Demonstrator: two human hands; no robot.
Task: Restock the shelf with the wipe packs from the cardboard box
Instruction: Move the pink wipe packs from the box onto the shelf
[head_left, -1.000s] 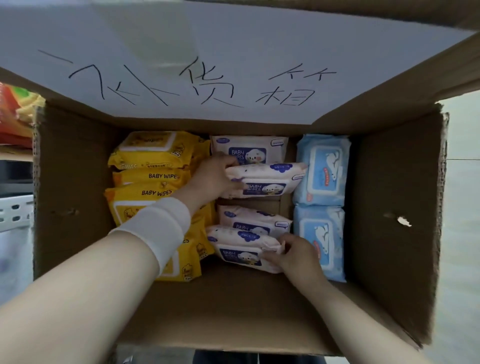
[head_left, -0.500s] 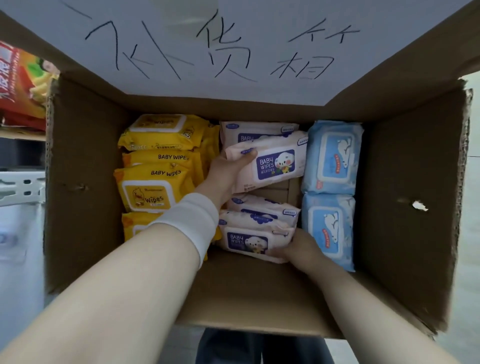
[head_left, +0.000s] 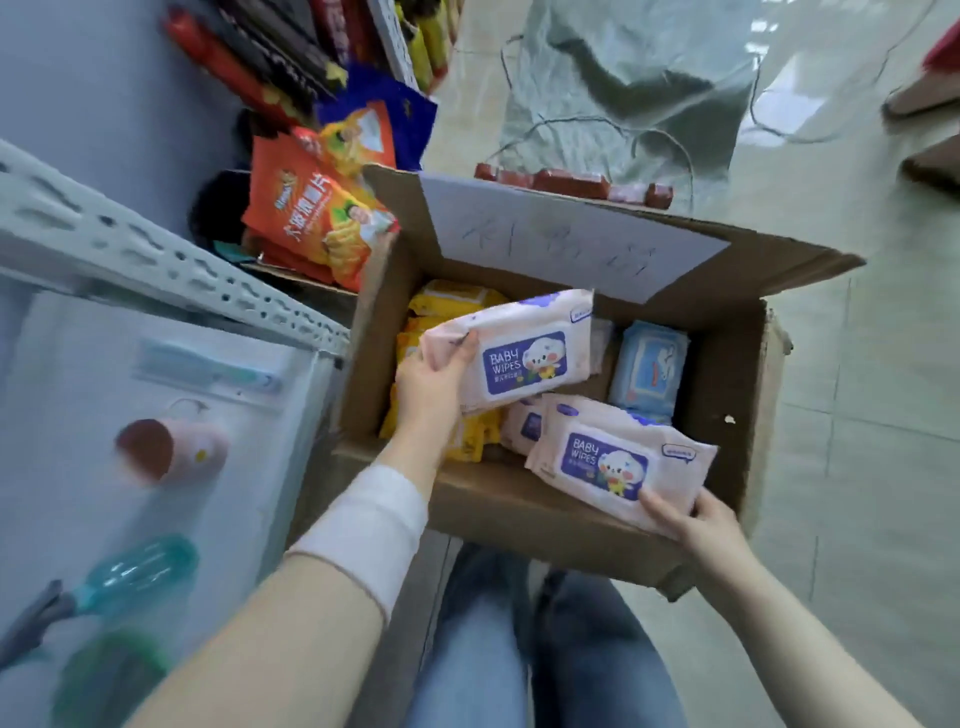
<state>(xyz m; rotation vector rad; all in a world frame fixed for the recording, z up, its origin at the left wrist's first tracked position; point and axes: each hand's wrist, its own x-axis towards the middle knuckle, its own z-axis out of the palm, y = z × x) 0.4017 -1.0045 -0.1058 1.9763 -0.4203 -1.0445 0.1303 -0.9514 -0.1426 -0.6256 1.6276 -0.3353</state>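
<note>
Whereas both lay inside the cardboard box (head_left: 524, 512) a second ago, the right hand (head_left: 711, 525) now pinches the near pack (head_left: 618, 460) by its right end over the front rim. The left hand (head_left: 431, 384) grips the far pack (head_left: 519, 348) by its left end. Labels face up, long axes crosswise.

An orange chip bag (head_left: 317, 218) stands propped at an angle. Just above it sits a blue snack bag (head_left: 413, 111), and farther up-left are red and black wrapped bars (head_left: 249, 57). Right of the chip bag is a row of red blocks (head_left: 571, 184). Farther up-right, a crumpled grey-green sack (head_left: 623, 88) lies on the tiled floor (head_left: 883, 415). Well below-left are a blurred pink cup (head_left: 171, 449) and a teal bottle (head_left: 135, 569).
</note>
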